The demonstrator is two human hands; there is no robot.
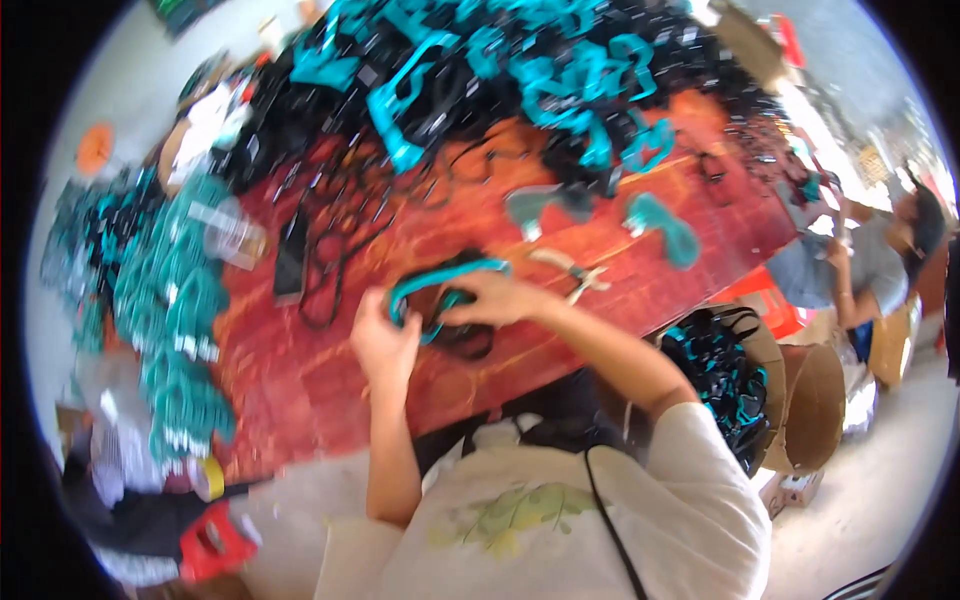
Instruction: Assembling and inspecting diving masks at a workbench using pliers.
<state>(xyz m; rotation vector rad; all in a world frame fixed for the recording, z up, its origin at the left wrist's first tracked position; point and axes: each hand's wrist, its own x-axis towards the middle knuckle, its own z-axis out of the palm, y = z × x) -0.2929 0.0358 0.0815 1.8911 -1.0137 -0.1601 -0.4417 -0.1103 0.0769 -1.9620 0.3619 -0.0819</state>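
1. A teal-and-black strap piece (pixel 440 272) is held just above the red table (pixel 330 365), near the edge closest to the wearer.
2. Its teal band is bent into an open curve, smooth and bright, with a darker inner side; finer detail is blurred.
3. A black loop (pixel 472 346) is seen below the right hand (pixel 492 298); whether it is joined to the band cannot be told.
4. The band's left end is pinched between thumb and fingers by the left hand (pixel 384 338).
5. A teal part is gripped by the right hand's bent fingers.
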